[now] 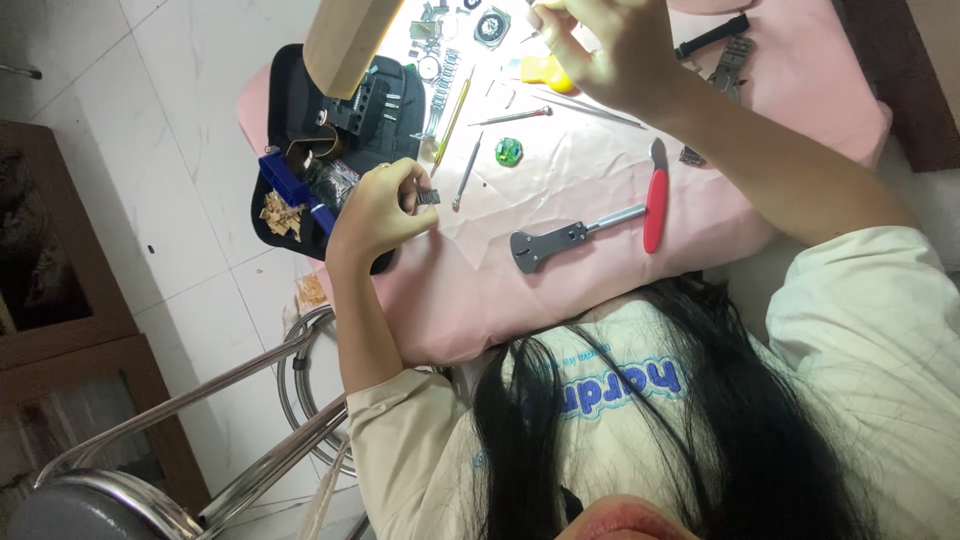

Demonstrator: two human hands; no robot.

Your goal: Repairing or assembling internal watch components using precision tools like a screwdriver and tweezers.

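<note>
My left hand (380, 208) is at the left edge of the pink cloth (580, 180) and pinches a small dark metal piece (428, 197) between thumb and fingers. My right hand (600, 50) is raised at the far side of the cloth with its fingers curled together; whether they hold something thin is hard to tell. Below it lie a yellow tool (545, 72), thin tweezers (590, 105) and a slim screwdriver (510, 117). A small green round part (509, 151) sits between my hands. A round watch case (492, 25) lies at the far edge.
A grey case wrench (560, 240) and a red-handled knife (655, 205) lie near me. An open black tool case (375, 110) with a blue box (285, 180) is at left, under a beige lamp head (345, 40). A metal chair frame (200, 420) stands at lower left.
</note>
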